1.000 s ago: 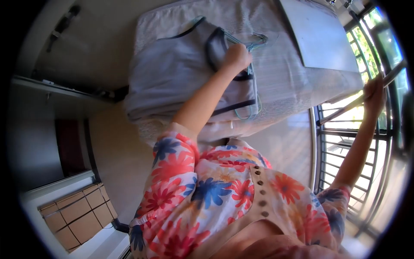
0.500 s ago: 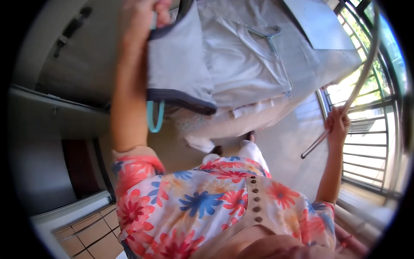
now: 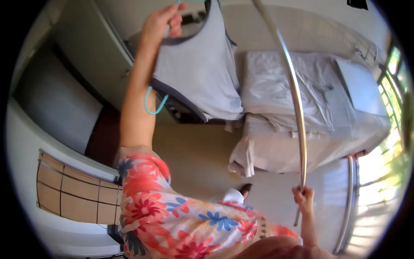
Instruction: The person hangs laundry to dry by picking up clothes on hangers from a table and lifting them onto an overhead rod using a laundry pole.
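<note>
Raised at the upper left, my left hand point(image 3: 166, 23) is closed on a turquoise hanger point(image 3: 156, 111), which carries a grey garment point(image 3: 194, 64) with dark trim. Part of the hanger loops out below the dark edge. My right hand point(image 3: 304, 196), low on the right, grips a long metal pole point(image 3: 296, 99) near its lower end. The pole rises past the top of the view and crosses in front of a covered table or bed point(image 3: 276, 146). A light garment point(image 3: 267, 82) and another hanger point(image 3: 325, 93) lie on that surface.
A pale flat panel point(image 3: 362, 86) rests on the right part of the covered surface. Barred windows point(image 3: 390, 125) stand at the right. Cabinet doors point(image 3: 92, 47) are at the upper left, and a tiled, barred opening point(image 3: 77, 187) is at the lower left.
The view has turned left, so the covered surface appears farther right. The grey garment now hangs left of it. The pole has swung across the view, more upright, with both hands still holding their things.
</note>
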Action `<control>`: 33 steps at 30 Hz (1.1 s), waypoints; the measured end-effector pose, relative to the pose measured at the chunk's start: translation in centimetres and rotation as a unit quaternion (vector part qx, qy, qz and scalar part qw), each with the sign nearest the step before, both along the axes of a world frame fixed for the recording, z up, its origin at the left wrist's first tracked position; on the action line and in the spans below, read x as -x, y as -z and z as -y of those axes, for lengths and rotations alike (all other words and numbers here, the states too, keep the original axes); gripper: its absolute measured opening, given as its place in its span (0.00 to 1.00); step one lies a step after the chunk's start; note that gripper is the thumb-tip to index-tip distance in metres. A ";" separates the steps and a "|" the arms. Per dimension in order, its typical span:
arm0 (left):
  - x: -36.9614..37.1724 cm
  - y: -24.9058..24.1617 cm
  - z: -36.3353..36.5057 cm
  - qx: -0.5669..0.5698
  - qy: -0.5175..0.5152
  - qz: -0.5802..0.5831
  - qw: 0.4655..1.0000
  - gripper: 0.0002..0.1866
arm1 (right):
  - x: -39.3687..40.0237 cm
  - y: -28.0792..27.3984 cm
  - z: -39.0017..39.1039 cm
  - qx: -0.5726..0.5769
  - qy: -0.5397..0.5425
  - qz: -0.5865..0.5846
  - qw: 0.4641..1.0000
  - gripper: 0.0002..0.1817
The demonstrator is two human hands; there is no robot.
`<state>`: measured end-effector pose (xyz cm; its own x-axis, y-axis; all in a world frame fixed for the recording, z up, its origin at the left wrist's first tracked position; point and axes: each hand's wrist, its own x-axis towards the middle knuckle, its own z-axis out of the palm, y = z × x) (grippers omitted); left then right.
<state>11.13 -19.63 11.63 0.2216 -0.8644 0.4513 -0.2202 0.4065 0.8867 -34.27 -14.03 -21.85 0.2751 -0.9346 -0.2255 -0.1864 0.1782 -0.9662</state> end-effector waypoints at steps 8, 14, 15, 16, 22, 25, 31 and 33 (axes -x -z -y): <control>-0.6 -0.4 -6.2 0.008 -0.041 -0.018 0.999 0.18 | 1.2 2.0 -10.8 -0.040 -0.061 0.021 0.997 0.14; -2.9 -1.4 -7.6 0.026 -0.068 -0.016 0.997 0.16 | 2.3 2.7 -15.1 -0.046 -0.067 -0.013 0.997 0.15; -3.1 -1.7 -8.0 0.030 -0.067 -0.018 0.997 0.17 | 2.0 2.3 -15.6 -0.055 -0.068 -0.016 0.996 0.15; -3.2 -2.0 -8.5 0.032 -0.067 -0.020 0.997 0.17 | 1.6 1.7 -16.0 -0.064 -0.068 -0.019 0.995 0.14; -5.1 -4.3 -10.5 0.028 -0.054 -0.014 0.998 0.16 | -2.1 0.7 -17.2 -0.069 -0.087 -0.014 0.994 0.12; -6.2 -5.3 -11.3 0.018 -0.041 0.011 0.999 0.14 | -3.8 0.9 -17.5 -0.064 -0.099 -0.009 0.993 0.12; -7.4 -6.1 -12.8 0.020 -0.042 0.000 0.999 0.14 | -5.7 0.4 -17.5 -0.070 -0.139 0.022 0.988 0.11; -7.3 -6.3 -13.1 0.015 -0.038 -0.012 0.999 0.14 | -5.7 0.5 -17.6 -0.076 -0.155 0.032 0.985 0.10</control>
